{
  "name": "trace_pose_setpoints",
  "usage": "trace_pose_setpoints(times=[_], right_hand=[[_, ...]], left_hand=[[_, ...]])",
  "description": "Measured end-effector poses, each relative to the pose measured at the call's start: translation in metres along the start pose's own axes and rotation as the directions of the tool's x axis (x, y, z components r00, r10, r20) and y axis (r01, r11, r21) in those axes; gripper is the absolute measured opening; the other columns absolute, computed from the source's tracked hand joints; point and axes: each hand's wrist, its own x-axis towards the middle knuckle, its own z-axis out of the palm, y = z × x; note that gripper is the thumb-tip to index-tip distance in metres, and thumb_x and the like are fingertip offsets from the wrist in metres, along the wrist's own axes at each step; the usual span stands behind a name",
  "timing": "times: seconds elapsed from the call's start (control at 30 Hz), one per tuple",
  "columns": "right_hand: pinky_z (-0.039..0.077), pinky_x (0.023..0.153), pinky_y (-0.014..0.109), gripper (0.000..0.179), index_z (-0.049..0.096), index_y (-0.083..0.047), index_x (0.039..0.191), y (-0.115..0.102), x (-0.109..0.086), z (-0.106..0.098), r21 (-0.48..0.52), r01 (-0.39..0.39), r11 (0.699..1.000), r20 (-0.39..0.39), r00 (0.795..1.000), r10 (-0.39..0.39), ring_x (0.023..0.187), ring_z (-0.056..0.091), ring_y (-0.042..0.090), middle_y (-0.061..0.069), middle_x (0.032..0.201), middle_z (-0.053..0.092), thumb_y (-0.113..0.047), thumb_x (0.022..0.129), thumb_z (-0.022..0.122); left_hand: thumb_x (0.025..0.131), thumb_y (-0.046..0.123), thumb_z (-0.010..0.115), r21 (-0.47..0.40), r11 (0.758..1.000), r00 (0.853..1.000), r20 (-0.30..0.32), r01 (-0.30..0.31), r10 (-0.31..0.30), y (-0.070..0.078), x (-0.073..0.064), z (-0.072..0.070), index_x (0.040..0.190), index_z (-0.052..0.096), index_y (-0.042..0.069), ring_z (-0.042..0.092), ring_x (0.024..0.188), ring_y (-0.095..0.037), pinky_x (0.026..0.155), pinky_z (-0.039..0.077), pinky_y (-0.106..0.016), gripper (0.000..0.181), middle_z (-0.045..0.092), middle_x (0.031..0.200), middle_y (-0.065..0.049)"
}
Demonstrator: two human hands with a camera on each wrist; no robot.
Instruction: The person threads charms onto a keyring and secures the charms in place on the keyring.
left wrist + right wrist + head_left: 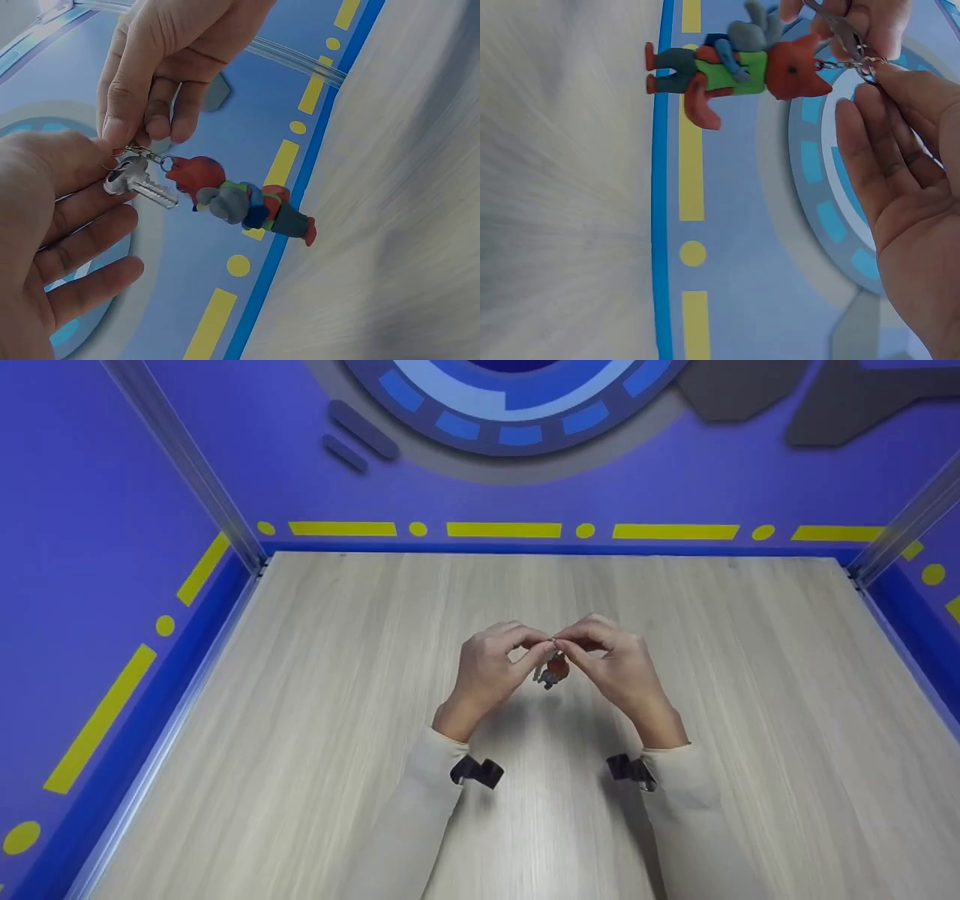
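Pinching ring (868, 73) in left hand (489, 664) and right hand (616, 664), above attached fox (731, 73); apparently midway through fitting or freeing key (139, 180).

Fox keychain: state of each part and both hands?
Key ring: pinched, whether sprung open unclear
Key: blade slanting down, full threading unclear
Chain: linked to figure's head
Fox figure: hanging head-up
Left hand: fingertip grip on ring
Right hand: fingertip grip on ring

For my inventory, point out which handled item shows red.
The fox-shaped figurine, red-headed and green-vested; the toothed metal key is plain silver.
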Motion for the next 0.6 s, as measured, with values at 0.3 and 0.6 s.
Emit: trace_pose_setpoints(times=[0.3,0.6], right_hand=[[0.059,0.081,0.021,0.012,0.082,-0.002,0.100,-0.0011,0.0001,0.0026,0.032,0.004,0.999,-0.028,1.000,-0.003,0.087,0.073,0.020,0.007,0.094,0.076,0.005,0.091,0.080],[0.059,0.078,0.023,0.011,0.082,-0.001,0.100,0.0027,-0.0009,0.0081,0.202,-0.040,0.979,-0.092,0.994,0.059,0.085,0.072,0.016,0.016,0.094,0.075,0.006,0.092,0.078]], left_hand=[[0.098,0.018,0.080,0.024,0.999,0.996,-0.073,-0.047,0.049,0.0013,0.0003,-0.0007,0.093,0.081,0.009,0.070,0.078,-0.012,0.066,0.055,-0.030,0.010,0.077,0.085,0.003],[0.099,0.019,0.079,-0.071,0.996,0.990,-0.133,-0.047,0.038,0.0025,0.0019,-0.0019,0.094,0.083,0.010,0.071,0.080,-0.008,0.069,0.056,-0.028,0.011,0.077,0.086,0.003]])
